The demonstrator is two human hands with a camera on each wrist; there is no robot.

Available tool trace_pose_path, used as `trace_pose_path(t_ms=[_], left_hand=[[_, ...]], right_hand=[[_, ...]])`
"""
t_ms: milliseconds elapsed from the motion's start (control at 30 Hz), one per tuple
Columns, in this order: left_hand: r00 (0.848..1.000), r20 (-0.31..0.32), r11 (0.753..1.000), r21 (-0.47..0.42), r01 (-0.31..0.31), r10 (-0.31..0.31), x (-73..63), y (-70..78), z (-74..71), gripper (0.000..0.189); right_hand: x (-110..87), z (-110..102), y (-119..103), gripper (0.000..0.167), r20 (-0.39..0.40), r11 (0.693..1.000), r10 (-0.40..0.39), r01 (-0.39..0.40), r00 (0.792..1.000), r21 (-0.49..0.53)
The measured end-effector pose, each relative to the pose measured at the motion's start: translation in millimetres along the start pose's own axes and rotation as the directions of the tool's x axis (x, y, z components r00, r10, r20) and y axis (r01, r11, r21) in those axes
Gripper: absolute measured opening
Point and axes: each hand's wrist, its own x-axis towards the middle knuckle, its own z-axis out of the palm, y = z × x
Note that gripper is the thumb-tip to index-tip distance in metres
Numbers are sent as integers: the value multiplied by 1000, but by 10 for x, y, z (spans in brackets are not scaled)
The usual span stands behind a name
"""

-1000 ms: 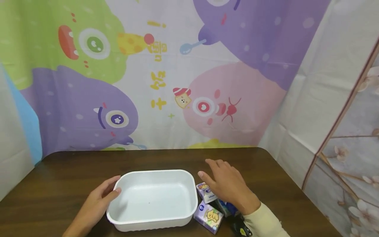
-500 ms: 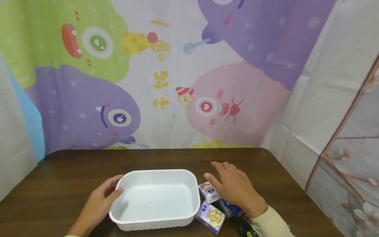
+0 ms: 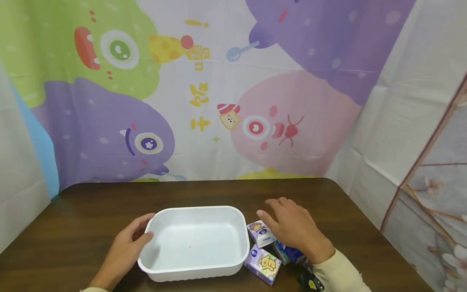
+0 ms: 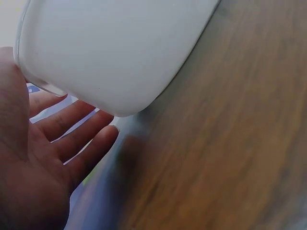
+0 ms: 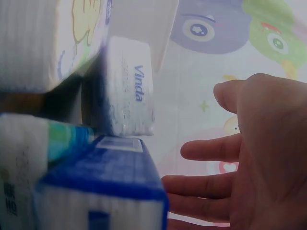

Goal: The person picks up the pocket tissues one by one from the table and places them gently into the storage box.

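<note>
Resting on a dark brown wooden table [image 3: 211,193], a white rectangular plastic basin [image 3: 197,272] is judged light, stiff and rather smooth; it would best be taken by its rim or steadied at a corner. Just beside its right end are piled a purple, box-shaped tissue pack with a yellow puppy print [image 3: 264,264], a white tissue pack lettered Vinda [image 5: 132,91] and a blue-and-white wrapped pack [image 5: 103,172]. These are judged light and easily squashed, so a gentle grasp across the short sides would be suited. By the left hand [image 3: 125,247] the basin's left rim is held, thumb inside, other fingers spread outside. Over the packs the right hand [image 3: 297,227] is held out, fingers apart, nothing grasped; whether any pack is touched cannot be told.
</note>
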Motion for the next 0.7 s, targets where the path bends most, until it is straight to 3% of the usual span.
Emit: trace_pose_path(t_ms=[400, 700], left_hand=[[999, -32, 999, 44, -4, 5, -19, 37, -29, 42], [999, -44, 999, 40, 24, -22, -36, 57, 13, 41]], right_hand=[[41, -50, 71, 58, -2, 999, -4, 4, 1000, -42], [-11, -118, 135, 50, 67, 997, 42, -37, 997, -70]])
